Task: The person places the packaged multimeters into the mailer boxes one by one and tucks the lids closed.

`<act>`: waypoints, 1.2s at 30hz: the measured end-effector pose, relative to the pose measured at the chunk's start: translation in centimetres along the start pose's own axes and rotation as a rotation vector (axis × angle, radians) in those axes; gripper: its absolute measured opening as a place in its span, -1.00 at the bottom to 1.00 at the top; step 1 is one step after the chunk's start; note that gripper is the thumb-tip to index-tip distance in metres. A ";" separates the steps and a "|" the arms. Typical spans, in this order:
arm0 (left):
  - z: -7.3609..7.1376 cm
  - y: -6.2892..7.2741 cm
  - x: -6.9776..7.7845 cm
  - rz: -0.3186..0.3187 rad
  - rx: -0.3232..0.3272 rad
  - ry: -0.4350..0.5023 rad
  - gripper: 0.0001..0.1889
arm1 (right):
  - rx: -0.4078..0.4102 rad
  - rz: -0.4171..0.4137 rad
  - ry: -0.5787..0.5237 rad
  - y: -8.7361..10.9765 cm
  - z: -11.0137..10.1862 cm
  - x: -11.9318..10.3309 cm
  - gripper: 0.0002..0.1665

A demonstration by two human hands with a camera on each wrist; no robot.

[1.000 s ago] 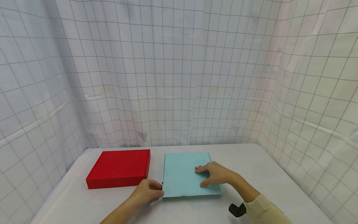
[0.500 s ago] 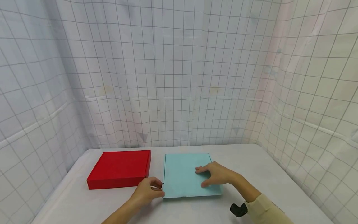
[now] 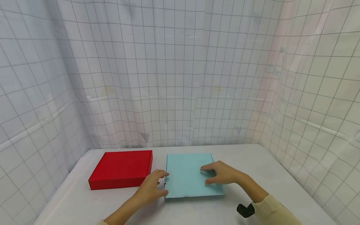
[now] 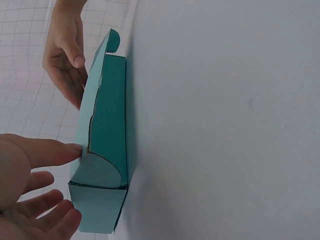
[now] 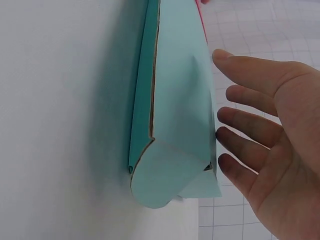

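A light blue cardboard box [image 3: 185, 179] lies flat in the middle of the table in the head view. Its lid is down, and a rounded ear [image 5: 155, 175] projects at the front corner in the right wrist view. Beside the left edge is my left hand [image 3: 150, 189], thumb tip at the front left corner of the lid and the other fingers loosely spread. My right hand [image 3: 225, 173] hovers over the right part of the lid, fingers parted and holding nothing. In the left wrist view, a darker teal face [image 4: 110, 115] shows below the lid's rough front edge.
A closed red box [image 3: 121, 168] lies to the left of the blue one, close to my left hand. A black object [image 3: 245, 210] sits by the right sleeve. Gridded white curtains [image 3: 180, 78] enclose the white table [image 3: 253, 156] at the back and sides.
My left hand has risen from the blue box's left side, its fingers now spreading over the lid's left edge. My right hand has shifted slightly right. The boxes stay in place.
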State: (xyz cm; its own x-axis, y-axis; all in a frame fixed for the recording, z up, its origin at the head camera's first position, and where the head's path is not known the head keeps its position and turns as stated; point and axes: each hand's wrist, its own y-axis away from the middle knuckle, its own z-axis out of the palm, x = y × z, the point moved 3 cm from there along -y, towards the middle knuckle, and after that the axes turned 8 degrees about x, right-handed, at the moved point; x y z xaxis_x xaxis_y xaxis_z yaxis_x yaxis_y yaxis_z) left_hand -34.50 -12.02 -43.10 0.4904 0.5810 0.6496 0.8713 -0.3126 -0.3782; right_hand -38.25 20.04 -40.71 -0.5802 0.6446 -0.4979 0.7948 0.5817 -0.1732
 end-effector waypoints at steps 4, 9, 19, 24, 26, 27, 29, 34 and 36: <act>-0.2 -0.6 0.3 0.128 -0.049 -0.047 -0.38 | 0.027 -0.009 0.002 0.9 -0.9 0.3 -0.33; -0.2 -1.0 -0.1 0.166 -0.134 -0.062 -0.31 | 0.057 0.013 -0.024 2.3 -1.6 1.0 -0.32; 0.4 -1.5 -0.5 0.245 -0.248 -0.177 -0.37 | 0.062 0.062 -0.030 5.3 -2.2 2.0 -0.28; 0.3 -1.3 -0.6 0.263 -0.256 -0.187 -0.38 | 0.043 0.064 -0.076 6.4 -2.0 2.2 -0.32; 0.3 -1.2 -0.6 0.267 -0.254 -0.180 -0.38 | 0.037 0.080 -0.099 6.7 -1.8 2.4 -0.36; 0.3 -1.2 -0.6 0.270 -0.253 -0.179 -0.39 | 0.034 0.091 -0.110 6.8 -1.6 2.4 -0.38; 0.3 -1.2 -0.7 0.275 -0.245 -0.175 -0.40 | 0.029 0.112 -0.134 7.0 -1.3 2.6 -0.41; 0.4 -1.3 -1.1 0.287 -0.224 -0.156 -0.43 | 0.031 0.155 -0.181 7.2 -0.6 2.6 -0.42; 0.4 -1.4 -1.2 0.289 -0.222 -0.146 -0.43 | 0.038 0.176 -0.189 7.2 -0.3 2.6 -0.38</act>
State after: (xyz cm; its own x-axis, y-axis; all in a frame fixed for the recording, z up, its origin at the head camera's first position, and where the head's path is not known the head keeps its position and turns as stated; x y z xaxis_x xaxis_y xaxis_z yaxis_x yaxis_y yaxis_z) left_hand -36.28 -11.95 -43.64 0.7224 0.5409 0.4308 0.6880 -0.6244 -0.3698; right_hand -34.16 26.07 -42.98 -0.3917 0.6282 -0.6723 0.8888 0.4473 -0.0998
